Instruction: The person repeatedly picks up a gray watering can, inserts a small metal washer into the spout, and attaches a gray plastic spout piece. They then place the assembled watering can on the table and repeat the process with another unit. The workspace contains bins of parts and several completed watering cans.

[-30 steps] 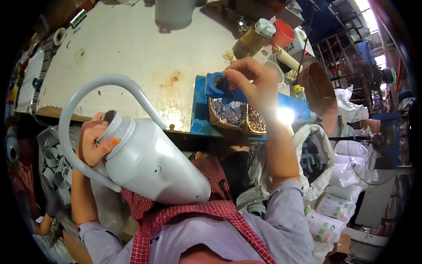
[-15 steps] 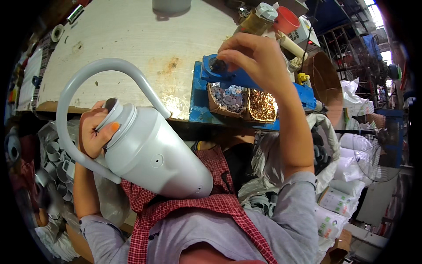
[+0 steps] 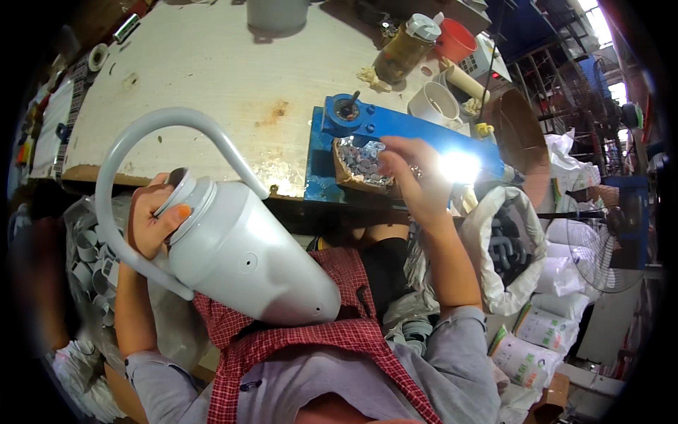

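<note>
My left hand (image 3: 150,220) is closed around the neck of a large pale grey bottle (image 3: 247,247), which lies tilted across my lap and apron. Two small holes show in the bottle's side. A thick curved grey handle (image 3: 107,166) arches over its neck, with its ends close to the shoulder. Over the boxes of small metal parts, my right hand (image 3: 415,173) has thumb and forefinger apart, fingertips at a carton of small grey discs (image 3: 364,162). Behind that carton stands a blue fixture (image 3: 346,112) with a dark pin in its round head.
The pale worktable (image 3: 191,78) carries a grey vessel (image 3: 277,15), a lidded jar (image 3: 404,53), a white mug (image 3: 433,104) and a red cup (image 3: 455,41). To the right are a sack of dark grey handles (image 3: 508,247) and a fan (image 3: 597,240). Grey parts fill a bag (image 3: 92,254) at left.
My right hand has come down from the fixture's round head to the parts boxes, baring the dark pin. The bottle stays in my left hand, barely shifted. A bright light now shows beside my right hand.
</note>
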Motion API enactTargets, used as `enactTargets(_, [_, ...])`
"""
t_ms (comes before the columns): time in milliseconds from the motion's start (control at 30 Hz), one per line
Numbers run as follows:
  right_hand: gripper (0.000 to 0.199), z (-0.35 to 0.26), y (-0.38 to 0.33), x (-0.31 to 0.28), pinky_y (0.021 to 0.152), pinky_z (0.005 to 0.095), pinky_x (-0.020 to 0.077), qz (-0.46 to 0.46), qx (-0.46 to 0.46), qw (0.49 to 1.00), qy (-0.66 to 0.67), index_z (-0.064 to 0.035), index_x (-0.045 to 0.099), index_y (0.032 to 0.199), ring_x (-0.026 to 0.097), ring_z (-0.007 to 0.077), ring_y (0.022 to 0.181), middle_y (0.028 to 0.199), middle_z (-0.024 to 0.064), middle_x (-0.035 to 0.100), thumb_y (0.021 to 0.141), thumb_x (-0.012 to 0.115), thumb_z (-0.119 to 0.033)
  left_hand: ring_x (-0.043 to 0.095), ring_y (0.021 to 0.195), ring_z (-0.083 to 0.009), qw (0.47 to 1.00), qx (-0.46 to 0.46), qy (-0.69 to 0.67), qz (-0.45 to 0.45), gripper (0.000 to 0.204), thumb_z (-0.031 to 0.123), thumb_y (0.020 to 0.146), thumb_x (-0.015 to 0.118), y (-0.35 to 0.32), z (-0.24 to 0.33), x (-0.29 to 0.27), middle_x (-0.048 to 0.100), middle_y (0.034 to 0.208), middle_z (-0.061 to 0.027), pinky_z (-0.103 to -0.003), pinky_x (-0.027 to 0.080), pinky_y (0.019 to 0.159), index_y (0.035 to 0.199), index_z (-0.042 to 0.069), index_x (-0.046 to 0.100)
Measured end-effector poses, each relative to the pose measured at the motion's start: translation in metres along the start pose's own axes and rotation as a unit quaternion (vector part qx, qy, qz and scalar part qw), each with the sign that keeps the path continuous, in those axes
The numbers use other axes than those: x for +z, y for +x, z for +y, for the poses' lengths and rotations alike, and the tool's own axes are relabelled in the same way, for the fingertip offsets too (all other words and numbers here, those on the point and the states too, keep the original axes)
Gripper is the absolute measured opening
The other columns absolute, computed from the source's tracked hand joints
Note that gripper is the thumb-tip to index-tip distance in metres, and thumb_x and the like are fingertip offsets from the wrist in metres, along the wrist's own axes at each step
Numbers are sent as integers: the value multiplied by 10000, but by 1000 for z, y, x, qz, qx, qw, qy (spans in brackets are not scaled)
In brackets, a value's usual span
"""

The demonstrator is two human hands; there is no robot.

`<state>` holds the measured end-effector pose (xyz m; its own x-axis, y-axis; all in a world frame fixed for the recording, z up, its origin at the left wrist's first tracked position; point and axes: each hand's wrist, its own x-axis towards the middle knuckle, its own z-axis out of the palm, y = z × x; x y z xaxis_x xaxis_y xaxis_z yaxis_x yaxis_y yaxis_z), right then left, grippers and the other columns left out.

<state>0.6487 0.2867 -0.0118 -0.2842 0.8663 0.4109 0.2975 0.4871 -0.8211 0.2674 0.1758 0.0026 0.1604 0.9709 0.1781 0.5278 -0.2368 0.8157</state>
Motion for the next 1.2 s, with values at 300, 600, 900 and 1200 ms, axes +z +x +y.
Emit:
enactTargets(300, [166,-20,42,37,607,312,470,82,-117,966,-216,-13,637,848,585,217,683,818,78,562,735,740,-77,371,528,-207,998,10,-29,52,444,352,790,630,-12,-4,-1,418,518,-85,-355,386,777,575,-19,514])
enactTargets(600, [48,-35,62,23,679,240,480,83,-16,996,7,8,650,839,628,139,729,859,86,669,826,662,-36,345,518,-206,999,10,-19,42,412,318,783,633,-12,-10,-5,409,517,-82,-341,372,720,576,-16,509])
enactTargets(900, [110,-43,86,10,627,266,505,-93,-99,980,-142,-13,678,908,669,180,735,815,92,676,809,667,-60,372,505,-208,998,24,-20,53,446,363,805,610,-12,-12,-3,435,518,-88,-360,391,778,589,-20,532])
enactTargets(1200, [110,-39,106,-1,624,284,478,-173,-134,964,-154,-16,688,868,610,175,662,757,81,643,791,693,-95,374,507,-204,999,19,-15,46,459,378,813,606,-6,-14,-1,441,517,-91,-359,390,771,590,-18,540])
